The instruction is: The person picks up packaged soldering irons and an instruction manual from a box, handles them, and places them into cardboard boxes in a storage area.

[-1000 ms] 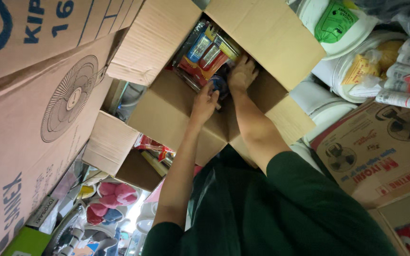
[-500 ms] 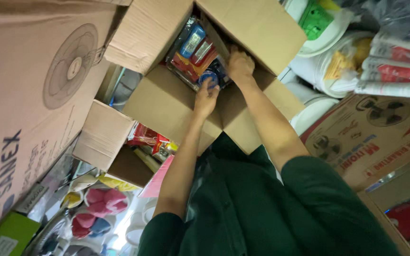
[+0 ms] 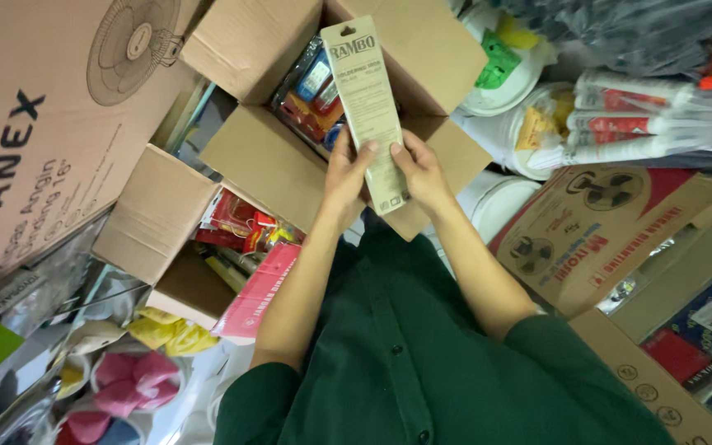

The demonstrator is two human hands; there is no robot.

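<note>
My left hand point(image 3: 346, 170) and my right hand point(image 3: 422, 169) both grip the lower end of a long, narrow beige card package point(image 3: 368, 103). I hold it upright over an open cardboard box point(image 3: 261, 161). The package's printed back faces me. Inside the box, behind the package, lie several colourful red and blue blister packs point(image 3: 315, 91). My arms reach forward out of green sleeves.
A big fan carton point(image 3: 51, 124) stands at the left. Below it is a smaller open carton point(image 3: 154, 214) with red packets point(image 3: 241, 227). White buckets point(image 3: 529, 144), wrapped tubes point(image 3: 661, 115) and another fan carton point(image 3: 611, 235) crowd the right. Pink items point(image 3: 121, 383) lie bottom left.
Both hands were down inside the open box among the blister packs. They have since come up out of it holding the long beige package between them.
</note>
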